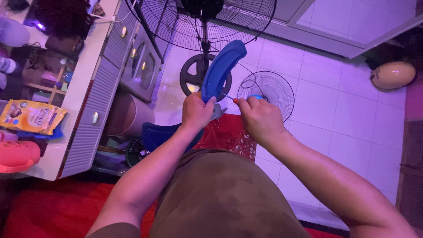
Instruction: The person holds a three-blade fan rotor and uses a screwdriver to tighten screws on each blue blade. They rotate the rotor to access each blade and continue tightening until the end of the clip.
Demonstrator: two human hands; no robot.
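Head view, looking down past my knee: my left hand (pixel 197 111) is closed around the hub end of a blue fan blade (pixel 222 66), which rises toward 12 o'clock, while my right hand (pixel 261 120) is closed on a screwdriver (pixel 229 98) whose tip points at the hub from 3 o'clock. I judge the job to be in mid-course: the fan is in pieces, with one wire grille (pixel 266 89) lying flat on the tiles (pixel 335 105) just beyond my right hand, a second blue blade (pixel 161 132) down at 9 o'clock below my left wrist, and the stand fan (pixel 205 20) upright at 12 o'clock with its cage in place. Whether the screw at the hub is in or out I cannot tell; my fingers hide it. Room is tight to the left, where a cabinet (pixel 94 105) edge and its drawers crowd in at 9 to 10 o'clock. To the right, from 1 to 4 o'clock, the tiles run open as far as a pale oval object (pixel 392 75) near the wall. A red mat (pixel 229 134) lies under my hands.
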